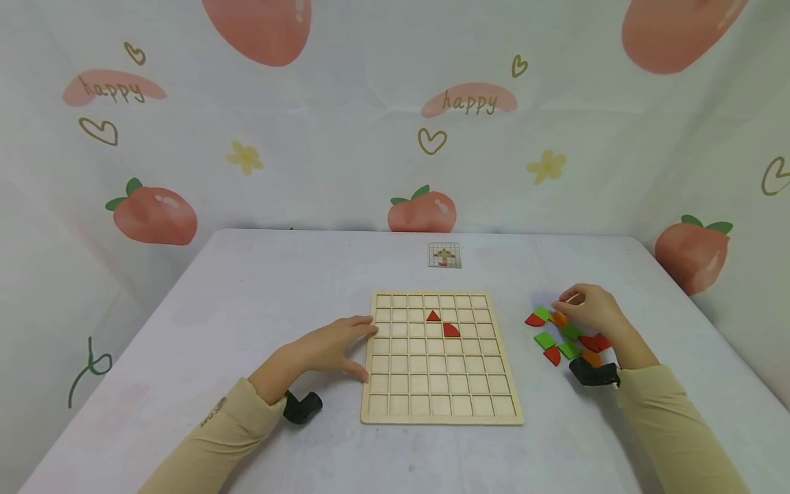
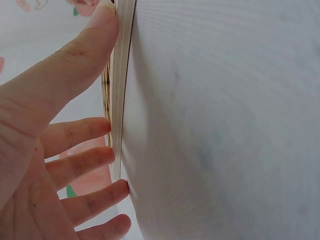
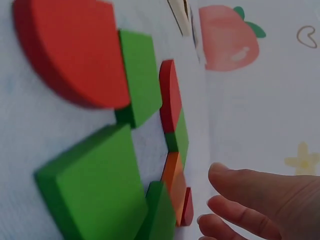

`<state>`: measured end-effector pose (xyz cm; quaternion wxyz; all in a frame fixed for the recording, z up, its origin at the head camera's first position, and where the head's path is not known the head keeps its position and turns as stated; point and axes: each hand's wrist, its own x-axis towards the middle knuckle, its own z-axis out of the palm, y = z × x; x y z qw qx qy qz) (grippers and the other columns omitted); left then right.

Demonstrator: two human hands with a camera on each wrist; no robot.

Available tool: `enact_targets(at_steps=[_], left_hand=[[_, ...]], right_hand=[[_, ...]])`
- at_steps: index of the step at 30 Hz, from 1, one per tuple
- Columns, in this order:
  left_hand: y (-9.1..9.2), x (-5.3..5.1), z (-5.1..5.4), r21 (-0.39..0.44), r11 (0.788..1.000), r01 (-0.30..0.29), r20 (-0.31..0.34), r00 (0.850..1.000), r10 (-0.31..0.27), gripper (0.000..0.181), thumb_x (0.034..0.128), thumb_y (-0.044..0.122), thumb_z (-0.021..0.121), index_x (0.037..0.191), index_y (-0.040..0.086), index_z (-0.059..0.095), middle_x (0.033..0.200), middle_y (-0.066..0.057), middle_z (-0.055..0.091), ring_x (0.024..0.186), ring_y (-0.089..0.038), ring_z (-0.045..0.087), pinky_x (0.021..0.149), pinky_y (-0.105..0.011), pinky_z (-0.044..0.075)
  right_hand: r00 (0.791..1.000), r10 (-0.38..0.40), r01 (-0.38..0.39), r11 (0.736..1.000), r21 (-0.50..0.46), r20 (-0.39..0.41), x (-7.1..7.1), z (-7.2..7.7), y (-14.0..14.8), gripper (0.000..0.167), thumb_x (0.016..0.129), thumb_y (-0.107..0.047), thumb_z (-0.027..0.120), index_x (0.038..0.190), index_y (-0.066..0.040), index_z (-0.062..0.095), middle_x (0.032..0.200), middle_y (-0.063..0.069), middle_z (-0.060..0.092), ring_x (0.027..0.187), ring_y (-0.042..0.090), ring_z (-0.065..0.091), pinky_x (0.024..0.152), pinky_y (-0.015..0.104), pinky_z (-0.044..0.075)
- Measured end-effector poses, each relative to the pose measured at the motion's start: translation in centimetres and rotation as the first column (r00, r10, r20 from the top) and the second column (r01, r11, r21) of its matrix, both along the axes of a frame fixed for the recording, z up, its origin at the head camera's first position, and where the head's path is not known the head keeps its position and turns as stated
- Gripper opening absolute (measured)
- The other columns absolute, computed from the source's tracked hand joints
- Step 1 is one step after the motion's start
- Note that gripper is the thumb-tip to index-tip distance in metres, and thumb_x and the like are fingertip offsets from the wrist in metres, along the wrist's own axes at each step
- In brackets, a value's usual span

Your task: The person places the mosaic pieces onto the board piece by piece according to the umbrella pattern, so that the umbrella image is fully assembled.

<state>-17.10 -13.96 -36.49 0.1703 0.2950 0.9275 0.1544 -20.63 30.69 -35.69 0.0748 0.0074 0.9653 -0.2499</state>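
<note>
A wooden grid board lies on the table, with a red triangle and a red quarter-round piece in its upper cells. My left hand rests at the board's left side, thumb and fingers spread; the left wrist view shows the fingertips against the edge. Over the far side of the loose pieces is my right hand, fingers bent loosely. In the right wrist view, the right hand has nothing visible between thumb and fingers, beside an orange piece and a small red one.
Several loose green, red and orange pieces, including a green square and a red quarter-round, lie right of the board. A small pattern card lies behind the board. A printed curtain hangs behind the table.
</note>
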Motion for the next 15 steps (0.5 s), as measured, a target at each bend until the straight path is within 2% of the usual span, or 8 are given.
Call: enact_targets(at_steps=[4,8,15], left_hand=[[0.04,0.08,0.07,-0.003,1.0,0.005,-0.004,1.0,-0.005,0.082,0.0725,0.041,0.077,0.137,0.003,0.044,0.15,-0.016,0.033,0.138,-0.034,0.032,0.112,-0.047,0.032],[0.06,0.15,0.21,0.002,1.0,0.005,0.001,1.0,-0.005,0.081,0.0725,0.04,0.077,0.137,0.002,0.044,0.15,-0.016,0.033,0.139,-0.034,0.032,0.112,-0.047,0.032],[0.01,0.14,0.24,0.002,1.0,0.007,0.001,1.0,-0.007,0.081,0.0731,0.04,0.076,0.137,0.002,0.044,0.15,-0.016,0.033,0.138,-0.034,0.032,0.112,-0.046,0.032]], right_hand=[[0.998,-0.045,0.045,0.999,0.004,0.047,-0.1,-0.24,0.47,0.051,0.089,-0.036,0.06,0.113,0.008,0.053,0.114,0.036,0.052,0.098,0.044,0.052,0.076,0.045,0.052],[0.993,-0.077,0.078,0.997,-0.01,0.087,-0.18,-0.43,0.77,0.055,0.088,-0.037,0.061,0.117,0.009,0.049,0.117,0.037,0.05,0.096,0.042,0.053,0.07,0.038,0.055],[0.99,-0.087,0.089,0.996,-0.014,0.112,-0.31,-0.63,1.01,0.057,0.088,-0.035,0.061,0.119,0.01,0.047,0.117,0.038,0.049,0.092,0.04,0.054,0.066,0.032,0.055]])
